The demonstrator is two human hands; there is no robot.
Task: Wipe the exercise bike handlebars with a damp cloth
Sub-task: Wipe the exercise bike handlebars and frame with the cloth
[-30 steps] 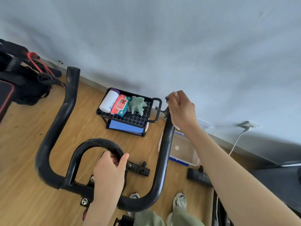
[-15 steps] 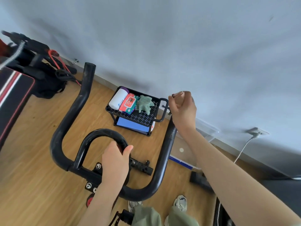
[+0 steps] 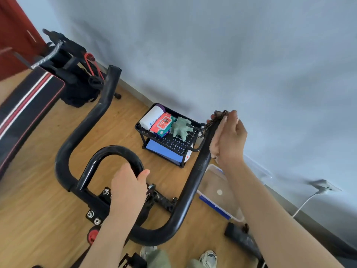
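Observation:
Black exercise bike handlebars (image 3: 185,192) curve across the middle of the view, with a left horn rising up-left and a right horn rising up-right. My left hand (image 3: 128,188) grips the inner black loop bar (image 3: 114,149). My right hand (image 3: 229,138) is wrapped around the tip of the right horn, pressing a pale pinkish cloth (image 3: 214,146) against it; only a strip of the cloth shows under the palm. Frayed black grip wrap (image 3: 212,122) sticks out at that tip.
A small black cart (image 3: 174,144) by the wall holds a white roll (image 3: 150,118), a red wipes pack (image 3: 163,124) and a green rag (image 3: 181,128). A clear bin (image 3: 218,192) lies below the right horn. Black gym gear (image 3: 73,74) and a striped bench (image 3: 25,105) stand left. A wall socket (image 3: 322,185) is at right.
The view has swung so the bars sit further right and larger. My right hand has turned on the horn tip, now showing the cloth beneath the palm. My left hand keeps its grip.

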